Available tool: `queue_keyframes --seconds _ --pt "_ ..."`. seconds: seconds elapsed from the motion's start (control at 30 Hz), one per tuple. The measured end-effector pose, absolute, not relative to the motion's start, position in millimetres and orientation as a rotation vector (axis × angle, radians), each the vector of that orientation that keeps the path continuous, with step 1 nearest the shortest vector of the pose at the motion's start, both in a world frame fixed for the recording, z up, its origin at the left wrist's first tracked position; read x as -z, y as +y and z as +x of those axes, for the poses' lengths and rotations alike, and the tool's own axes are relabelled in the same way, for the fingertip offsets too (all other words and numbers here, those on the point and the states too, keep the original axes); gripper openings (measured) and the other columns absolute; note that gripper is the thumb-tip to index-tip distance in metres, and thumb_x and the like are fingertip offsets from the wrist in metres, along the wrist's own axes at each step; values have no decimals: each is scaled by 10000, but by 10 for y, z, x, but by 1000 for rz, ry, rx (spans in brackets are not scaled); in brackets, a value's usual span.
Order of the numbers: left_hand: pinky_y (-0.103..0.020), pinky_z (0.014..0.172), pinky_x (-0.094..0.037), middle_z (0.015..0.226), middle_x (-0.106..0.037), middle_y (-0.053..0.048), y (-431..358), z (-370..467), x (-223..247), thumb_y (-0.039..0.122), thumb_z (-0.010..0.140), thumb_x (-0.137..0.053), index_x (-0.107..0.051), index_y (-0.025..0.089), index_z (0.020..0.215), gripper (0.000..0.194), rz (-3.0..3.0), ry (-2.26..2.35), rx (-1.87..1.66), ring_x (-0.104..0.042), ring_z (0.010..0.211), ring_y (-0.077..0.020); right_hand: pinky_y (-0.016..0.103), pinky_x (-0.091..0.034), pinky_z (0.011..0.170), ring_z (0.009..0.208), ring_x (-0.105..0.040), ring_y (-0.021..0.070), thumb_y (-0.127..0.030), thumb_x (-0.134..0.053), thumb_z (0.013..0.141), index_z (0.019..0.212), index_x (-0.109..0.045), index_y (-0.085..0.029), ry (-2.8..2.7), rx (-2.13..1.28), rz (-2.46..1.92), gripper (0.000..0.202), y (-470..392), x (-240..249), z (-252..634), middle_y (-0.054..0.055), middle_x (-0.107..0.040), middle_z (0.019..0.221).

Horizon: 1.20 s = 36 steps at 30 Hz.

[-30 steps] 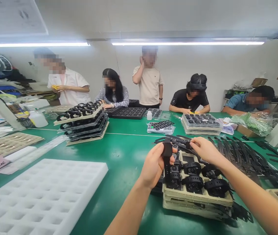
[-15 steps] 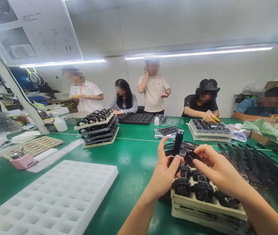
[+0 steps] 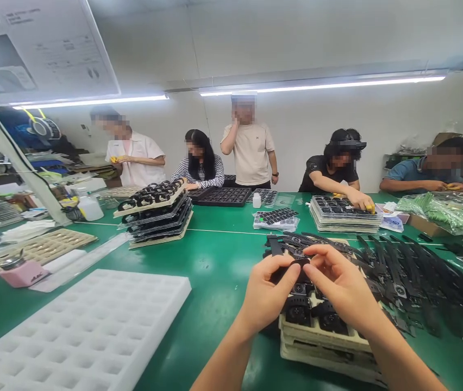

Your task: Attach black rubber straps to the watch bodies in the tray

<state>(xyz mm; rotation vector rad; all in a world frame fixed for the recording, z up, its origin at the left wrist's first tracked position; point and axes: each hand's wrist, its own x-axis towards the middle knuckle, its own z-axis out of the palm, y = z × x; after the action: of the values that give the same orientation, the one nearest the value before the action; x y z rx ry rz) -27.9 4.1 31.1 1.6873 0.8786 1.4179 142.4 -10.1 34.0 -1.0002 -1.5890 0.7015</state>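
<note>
My left hand (image 3: 270, 288) is closed on a black watch (image 3: 275, 247), whose strap sticks up above the fingers. Facing it, my right hand (image 3: 337, 282) pinches a small dark piece (image 3: 300, 262) against the watch; the fingertips of both hands nearly meet there. Below and behind both hands is a stack of cream trays (image 3: 321, 331) holding several black watches (image 3: 296, 312). The watch's body is mostly hidden by my fingers.
A white foam tray (image 3: 80, 326) lies at the lower left. Beyond it are stacked watch trays (image 3: 158, 217) and a pink dispenser (image 3: 22, 271). Black straps (image 3: 411, 277) cover the right side. Several people work across the green table (image 3: 215, 260).
My hands have come together, and the upright strap has tilted back and lowered. The right hand's dark piece now meets the watch. The standing person's arm has dropped. The view has shifted slightly.
</note>
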Motion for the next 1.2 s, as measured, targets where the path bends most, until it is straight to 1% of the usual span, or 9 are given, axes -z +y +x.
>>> queue_keyframes --seconds 0.13,0.2,0.3,0.37,0.47,0.53,0.67,0.83,1.2 --pt "-302 759 -491 874 -702 -51 35 -247 -263 451 910 -686 -728 181 893 274 1652 853 -1369 -606 790 -188 284 -553 696 769 -662 194 -445 -710 904 891 -719 -218 -1420 -647 -967 228 -68 -213 1396 33 -714 862" --pt "-287 733 -487 937 -690 -51 40 -239 -227 510 905 -690 -699 201 1063 348 1623 785 -1347 -587 760 -166 287 -564 710 782 -668 198 -445 -731 887 863 -729 -223 -1329 -598 -941 223 -72 -171 1399 34 -722 866" --pt "-275 668 -476 1028 -674 -58 48 -233 -195 669 931 -556 -483 261 1380 611 1421 566 -1316 -557 677 -130 258 -550 615 672 -641 172 -442 -743 884 870 -732 -237 -1214 -573 -938 206 -109 -130 1415 10 -703 769" --pt "-274 634 -461 1047 -680 -70 44 -229 -205 757 934 -422 -366 275 1455 712 1255 449 -1302 -556 651 -128 252 -552 587 641 -646 170 -440 -759 875 871 -736 -244 -1192 -588 -935 197 -143 -112 1414 3 -703 738" --pt "-292 647 -462 1081 -696 -98 18 -222 -252 821 903 -361 -334 259 1493 815 1131 414 -1274 -615 746 -181 295 -607 666 733 -716 212 -433 -776 868 912 -753 -245 -1244 -660 -912 194 -185 -91 1361 32 -758 826" --pt "-326 713 -487 1119 -695 -109 -9 -213 -278 854 875 -356 -327 254 1514 877 1119 416 -1252 -648 872 -233 352 -633 778 888 -753 259 -439 -757 890 939 -753 -244 -1264 -740 -875 201 -197 -73 1297 66 -791 965" --pt "-390 883 -496 1165 -682 -106 -63 -183 -286 881 856 -331 -352 254 1517 911 1111 433 -1248 -644 1033 -280 426 -614 926 1178 -695 314 -430 -721 928 958 -744 -243 -1256 -823 -830 191 -188 -21 1177 103 -764 1201" --pt "-401 938 -489 1207 -664 -109 -67 -178 -247 860 874 -332 -386 251 1508 880 1131 394 -1243 -633 1088 -285 404 -628 899 1191 -690 300 -382 -699 952 1002 -749 -257 -1267 -769 -858 143 -179 12 1138 93 -759 1215" --pt "-321 820 -477 1298 -620 -95 -47 -200 -217 853 888 -263 -410 270 1492 851 1255 346 -1178 -599 1159 -278 343 -649 793 1089 -733 281 -360 -703 951 1002 -744 -264 -1287 -732 -887 117 -186 21 1169 79 -770 1182"
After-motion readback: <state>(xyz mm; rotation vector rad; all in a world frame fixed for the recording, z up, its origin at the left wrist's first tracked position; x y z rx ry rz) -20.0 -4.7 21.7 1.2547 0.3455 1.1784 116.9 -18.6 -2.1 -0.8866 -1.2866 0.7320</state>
